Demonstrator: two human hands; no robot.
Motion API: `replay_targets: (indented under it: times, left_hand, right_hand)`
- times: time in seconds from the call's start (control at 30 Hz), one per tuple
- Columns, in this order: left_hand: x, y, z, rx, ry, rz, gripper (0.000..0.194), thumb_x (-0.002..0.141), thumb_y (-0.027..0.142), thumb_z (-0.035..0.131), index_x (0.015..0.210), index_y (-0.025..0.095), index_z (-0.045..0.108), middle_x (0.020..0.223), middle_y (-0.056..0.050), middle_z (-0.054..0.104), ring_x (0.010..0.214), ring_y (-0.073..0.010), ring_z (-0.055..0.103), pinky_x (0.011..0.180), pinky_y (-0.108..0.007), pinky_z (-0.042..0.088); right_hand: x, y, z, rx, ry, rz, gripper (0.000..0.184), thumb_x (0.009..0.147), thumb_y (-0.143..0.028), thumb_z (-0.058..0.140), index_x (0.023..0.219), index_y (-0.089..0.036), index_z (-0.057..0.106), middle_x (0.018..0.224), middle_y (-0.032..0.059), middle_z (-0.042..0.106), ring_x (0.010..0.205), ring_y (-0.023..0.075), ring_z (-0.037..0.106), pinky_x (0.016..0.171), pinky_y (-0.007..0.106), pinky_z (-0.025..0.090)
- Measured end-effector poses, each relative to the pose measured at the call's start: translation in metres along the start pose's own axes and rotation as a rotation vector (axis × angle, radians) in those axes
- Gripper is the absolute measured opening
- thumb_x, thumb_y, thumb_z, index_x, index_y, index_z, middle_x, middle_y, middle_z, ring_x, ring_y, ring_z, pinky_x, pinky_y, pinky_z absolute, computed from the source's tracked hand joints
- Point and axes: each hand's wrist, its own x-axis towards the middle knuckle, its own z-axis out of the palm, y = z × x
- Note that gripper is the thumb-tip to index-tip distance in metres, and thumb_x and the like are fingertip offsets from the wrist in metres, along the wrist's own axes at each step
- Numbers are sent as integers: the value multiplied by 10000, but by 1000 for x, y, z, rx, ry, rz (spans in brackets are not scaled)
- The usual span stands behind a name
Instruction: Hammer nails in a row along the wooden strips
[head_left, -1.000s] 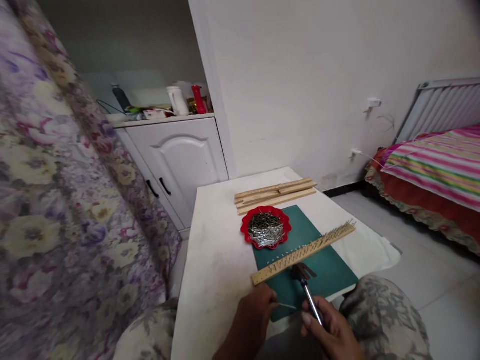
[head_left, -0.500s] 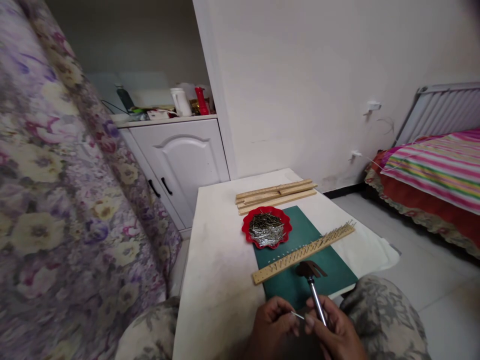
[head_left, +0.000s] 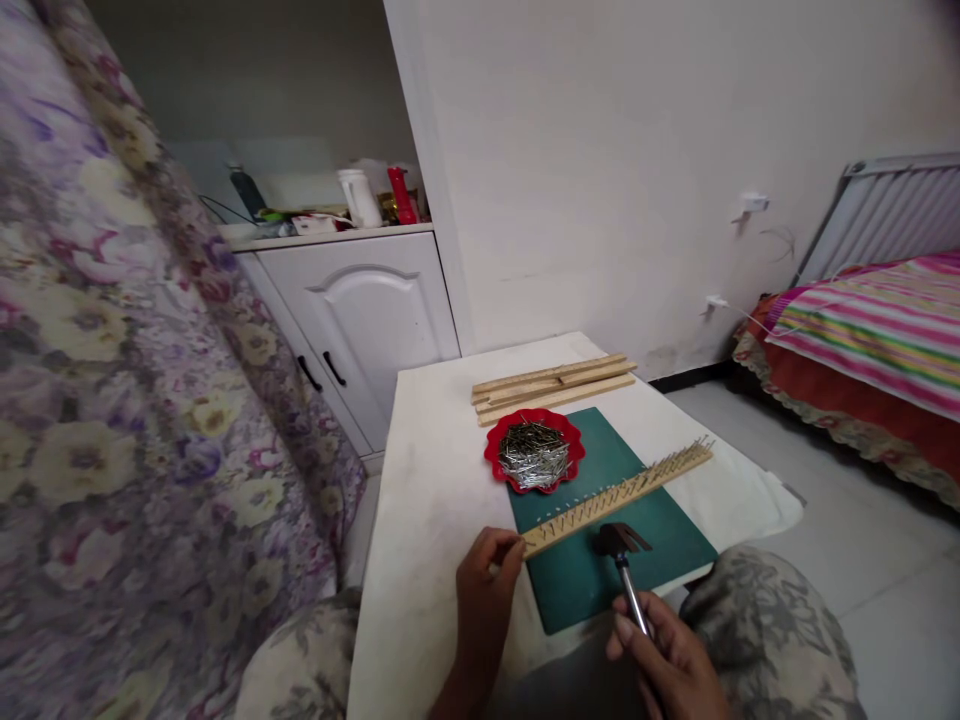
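My left hand (head_left: 487,575) is at the left end of a wooden strip (head_left: 581,518) studded with rows of upright nails. Thumb and forefinger are pinched together there on a nail, mostly hidden by the fingertips. My right hand (head_left: 667,645) is wrapped round the metal handle of a claw hammer (head_left: 621,541), whose dark head hangs over the green mat (head_left: 581,585) just in front of the strip. The strip lies slantwise across the mat. Behind it, a red scalloped dish (head_left: 491,455) holds a heap of loose nails (head_left: 534,455), some dark and some silvery.
Several bare wooden strips (head_left: 555,388) lie at the back of the white table (head_left: 427,500). My knees flank the table's near end. A floral curtain (head_left: 150,400) and white cabinet (head_left: 375,330) stand left; a bed (head_left: 877,340) is at the right.
My left hand has moved away from the right, forward and left, carrying the nail to the strip's end. My right hand stays near its place with the hammer, its fingertips off the nail.
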Motion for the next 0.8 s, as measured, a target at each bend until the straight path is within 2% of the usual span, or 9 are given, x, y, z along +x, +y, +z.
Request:
replay_targets:
  times: [0.1, 0.2, 0.53, 0.7, 0.8]
  left_hand:
    - [12, -4, 1, 174, 27, 117, 155, 803, 281, 520, 717, 178, 597, 729, -11, 603, 725, -153, 571, 670, -242, 442]
    - [15, -10, 6, 249, 16, 162, 157, 825, 261, 488, 727, 184, 584, 751, -17, 592, 746, -154, 570, 686, -250, 443]
    - [17, -10, 6, 338, -52, 200, 142, 828, 235, 463, 758, 192, 578, 774, -17, 591, 750, -151, 572, 673, -246, 444]
    - [15, -8, 5, 378, -66, 205, 157, 842, 229, 436, 774, 196, 573, 792, -21, 586, 756, -150, 567, 678, -253, 441]
    - [15, -9, 6, 384, -77, 205, 153, 844, 220, 429, 784, 198, 568, 797, -23, 586, 765, -153, 564, 685, -258, 438]
  right_hand:
    - [0, 0, 1, 2, -8, -2, 452, 635, -572, 693, 817, -190, 534, 511, -58, 563, 233, 26, 279, 266, 162, 103]
    - [0, 1, 1, -12, -9, 7, 467, 626, -580, 696, 822, -188, 535, 519, -51, 579, 233, 17, 260, 264, 161, 98]
    - [2, 2, -1, -5, -7, 3, 426, 654, -542, 695, 839, -192, 536, 492, -63, 539, 247, 29, 281, 266, 160, 110]
    - [1, -2, -1, -20, -9, 52, 444, 624, -548, 710, 828, -195, 533, 495, -54, 553, 257, 27, 275, 277, 155, 119]
    - [0, -3, -1, -6, 14, 35, 439, 614, -538, 720, 822, -192, 548, 486, -53, 546, 255, 31, 277, 271, 161, 117]
